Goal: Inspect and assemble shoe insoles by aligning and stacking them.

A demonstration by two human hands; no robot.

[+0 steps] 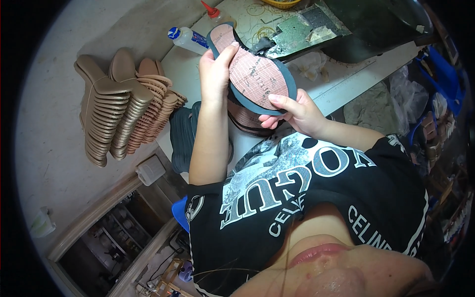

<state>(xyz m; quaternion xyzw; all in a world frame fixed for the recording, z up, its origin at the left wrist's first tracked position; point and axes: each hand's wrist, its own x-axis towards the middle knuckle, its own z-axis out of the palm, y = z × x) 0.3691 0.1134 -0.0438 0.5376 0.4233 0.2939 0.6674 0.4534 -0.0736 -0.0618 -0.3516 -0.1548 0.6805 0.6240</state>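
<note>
Both hands hold a shoe insole [260, 79] with a pinkish, checked, handwritten face and a dark teal rim. My left hand [217, 72] grips its narrower upper end, thumb on the pink face. At the wide lower end, my right hand [297, 110] pinches the edge, thumb on top and fingers curled beneath. Under the held piece lies a stack of similar insoles [252, 119], partly hidden. Beside my left forearm sits a pile of dark teal soles [185, 133].
Bundles of gold soles [106, 119] and pinkish soles [148, 109] stand at the left. On the white table [341, 86] are a blue-capped bottle [190, 38], a red-tipped bottle [213, 12] and a green metal plate [302, 34] beside a dark machine [381, 24]. Grey cloth [371, 109] lies right.
</note>
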